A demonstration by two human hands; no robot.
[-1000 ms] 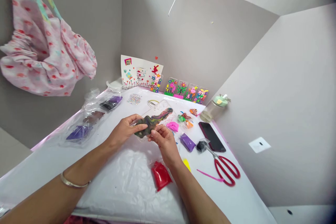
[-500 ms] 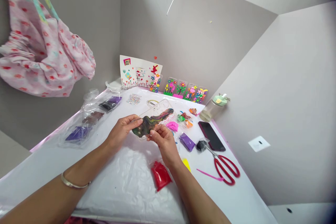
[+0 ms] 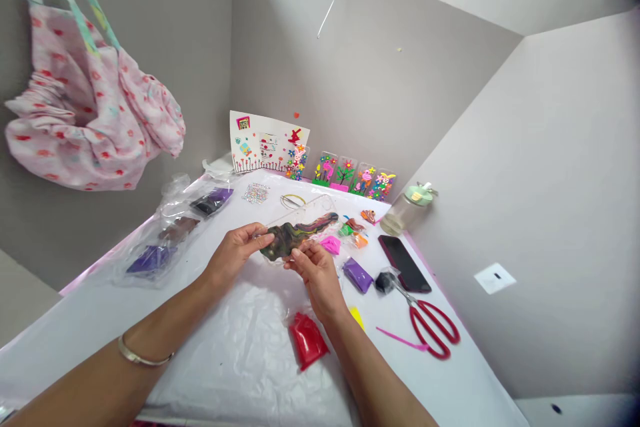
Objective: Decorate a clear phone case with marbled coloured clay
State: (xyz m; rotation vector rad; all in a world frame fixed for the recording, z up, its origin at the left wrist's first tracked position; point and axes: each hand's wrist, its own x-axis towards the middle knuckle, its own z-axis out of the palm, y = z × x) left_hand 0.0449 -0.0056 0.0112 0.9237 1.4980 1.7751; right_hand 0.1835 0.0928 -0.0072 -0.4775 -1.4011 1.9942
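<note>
A clear phone case (image 3: 300, 230) is held up over the white-covered table, tilted, with a dark, multicoloured swirl of clay spread across its lower part. My left hand (image 3: 239, 250) pinches its left end between thumb and fingers. At the near edge, my right hand (image 3: 316, 270) grips the case with thumb and fingertips. Just past my right hand lie a pink piece of clay (image 3: 330, 245) and a purple clay packet (image 3: 357, 275). A red clay packet (image 3: 307, 340) rests below my right wrist.
Red-handled scissors (image 3: 434, 327), a phone (image 3: 404, 263) and a lidded bottle (image 3: 409, 208) stand or lie on the right. Bagged clay (image 3: 150, 259) lines the left edge. Decorated cases (image 3: 345, 172) lean along the back wall. A pink cloth bag (image 3: 95, 107) hangs at upper left.
The case and both hands have shifted slightly to the right. The whole view has dipped a little lower in frame. Both hands keep their hold on the case.
</note>
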